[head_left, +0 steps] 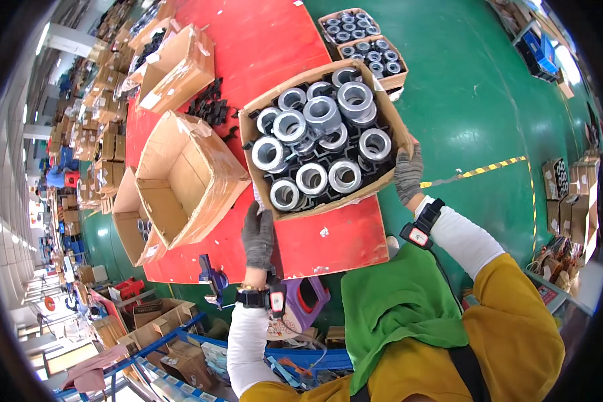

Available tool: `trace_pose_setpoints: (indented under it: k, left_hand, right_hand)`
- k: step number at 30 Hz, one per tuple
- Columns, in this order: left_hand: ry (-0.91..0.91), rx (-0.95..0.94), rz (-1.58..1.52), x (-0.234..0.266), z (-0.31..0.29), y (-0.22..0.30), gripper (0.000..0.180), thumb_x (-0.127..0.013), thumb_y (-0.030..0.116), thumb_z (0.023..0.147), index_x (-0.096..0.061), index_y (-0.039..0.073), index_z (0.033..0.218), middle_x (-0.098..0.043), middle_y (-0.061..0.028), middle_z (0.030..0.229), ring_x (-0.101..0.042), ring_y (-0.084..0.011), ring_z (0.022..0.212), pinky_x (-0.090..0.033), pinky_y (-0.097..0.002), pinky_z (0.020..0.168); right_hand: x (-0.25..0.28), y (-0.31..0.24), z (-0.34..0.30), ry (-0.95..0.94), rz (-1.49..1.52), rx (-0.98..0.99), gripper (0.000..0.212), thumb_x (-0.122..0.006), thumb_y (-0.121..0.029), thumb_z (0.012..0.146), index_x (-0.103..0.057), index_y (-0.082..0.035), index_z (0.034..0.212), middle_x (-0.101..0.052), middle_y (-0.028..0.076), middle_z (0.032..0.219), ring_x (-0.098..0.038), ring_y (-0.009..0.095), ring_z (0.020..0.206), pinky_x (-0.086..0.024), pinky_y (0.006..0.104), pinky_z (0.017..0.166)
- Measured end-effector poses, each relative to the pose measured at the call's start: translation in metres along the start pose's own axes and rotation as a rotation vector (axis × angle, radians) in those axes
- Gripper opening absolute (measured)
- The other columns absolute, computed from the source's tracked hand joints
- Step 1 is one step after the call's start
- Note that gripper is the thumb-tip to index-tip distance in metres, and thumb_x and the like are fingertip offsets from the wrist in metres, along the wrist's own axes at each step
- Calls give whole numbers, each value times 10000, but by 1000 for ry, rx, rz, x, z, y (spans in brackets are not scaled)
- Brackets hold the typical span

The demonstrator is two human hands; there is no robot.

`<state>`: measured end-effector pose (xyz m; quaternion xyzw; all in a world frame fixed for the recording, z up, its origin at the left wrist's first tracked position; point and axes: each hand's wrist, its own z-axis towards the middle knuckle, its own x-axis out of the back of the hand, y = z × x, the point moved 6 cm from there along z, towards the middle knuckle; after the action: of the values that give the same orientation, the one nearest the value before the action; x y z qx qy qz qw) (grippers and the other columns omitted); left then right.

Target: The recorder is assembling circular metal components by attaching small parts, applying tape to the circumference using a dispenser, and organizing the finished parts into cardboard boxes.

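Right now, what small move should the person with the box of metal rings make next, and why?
Probably steady the box by pressing the right hand firmly at its near right corner: in this view that side juts past the red table, some metal rings sit stacked above others, and the left hand is at the near left corner.

An open carton (193, 181) bars the filled box's (391, 119) left; rightward seems passable.

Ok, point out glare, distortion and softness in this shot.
Head view: black fisheye border, ceiling at left tilted; head view: glare on glossy green floor, highlights on silver metal rings; head view: gray gloves fairly sharp, distant cartons at left softer.
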<state>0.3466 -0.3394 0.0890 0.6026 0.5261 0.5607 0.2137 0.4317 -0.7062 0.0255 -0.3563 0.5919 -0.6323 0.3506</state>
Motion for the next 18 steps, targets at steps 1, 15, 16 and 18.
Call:
trace_pose_setpoints:
  k: [1, 15, 16, 18]
  left_hand:
    - [51, -15, -64, -4, 2, 7, 474, -528, 225, 899, -395, -18, 1283, -539, -139, 1183, -515, -180, 1067, -398, -285, 908]
    - [578, -65, -322, -39, 33, -15, 369, -438, 202, 911, -520, -69, 1146, -622, -191, 1002, -589, -250, 859, -458, -338, 778]
    - [621, -78, -279, -39, 30, -9, 361, -445, 194, 907, -526, -71, 1138, -626, -192, 995, -589, -249, 852, -458, -337, 774]
    - [662, -69, -238, -41, 26, 4, 353, -458, 181, 900, -536, -76, 1129, -630, -192, 996, -591, -243, 850, -458, -332, 769]
  right_hand:
    - [2, -2, 0, 6, -1, -1, 364, -439, -17, 846, -446, -13, 1210, -534, 109, 1103, -505, 190, 997, -383, 296, 915]
    - [-9, -1, 12, 50, 120, -163, 286, -564, -174, 871, -559, -9, 1105, -597, 31, 967, -495, 94, 856, -411, 230, 780]
    - [-9, -3, 11, 51, 113, -157, 286, -564, -174, 871, -559, -9, 1105, -597, 31, 967, -495, 94, 856, -411, 230, 780]
    - [-6, -8, 13, 93, 150, -118, 253, -560, -134, 866, -568, -5, 1084, -604, 37, 949, -514, 100, 821, -422, 230, 760]
